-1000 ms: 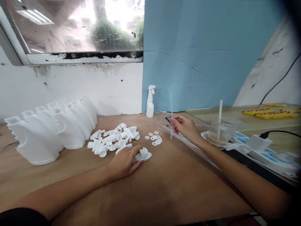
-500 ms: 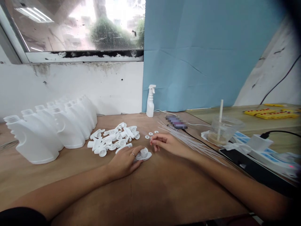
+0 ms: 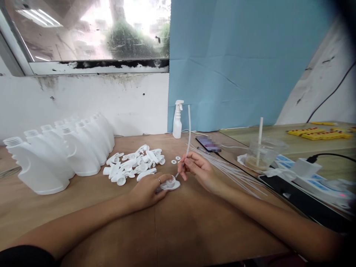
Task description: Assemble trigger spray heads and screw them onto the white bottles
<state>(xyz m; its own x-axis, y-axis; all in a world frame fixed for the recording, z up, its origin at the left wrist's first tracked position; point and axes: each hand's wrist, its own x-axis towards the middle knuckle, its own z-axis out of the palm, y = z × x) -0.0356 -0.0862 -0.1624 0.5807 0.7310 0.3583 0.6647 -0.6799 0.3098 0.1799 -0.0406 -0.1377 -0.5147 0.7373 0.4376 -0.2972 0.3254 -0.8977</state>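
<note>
Under the fingers of my left hand [image 3: 150, 188], a white spray trigger head [image 3: 172, 184] lies on the table with its round collar facing up. My right hand [image 3: 197, 168] pinches a thin white plastic tube [image 3: 189, 129] near its lower end. The tube stands almost upright, bowed slightly, and its bottom tip is at the collar; whether it sits inside I cannot tell. Just behind my right fingers lie small white ring washers [image 3: 174, 161]. A heap of loose trigger heads [image 3: 133, 163] is beyond my left hand.
White bottles [image 3: 41, 167] without tops stand in rows at the left. An assembled spray bottle [image 3: 177, 120] is by the wall. More tubes [image 3: 233, 170] lie to the right, near a phone [image 3: 208, 144], a plastic cup [image 3: 257, 155] with a straw and a power strip [image 3: 314, 181].
The tube now stands upright in my right hand, its lower end at the trigger head's collar; earlier no upright tube showed there. My left hand has hardly moved.
</note>
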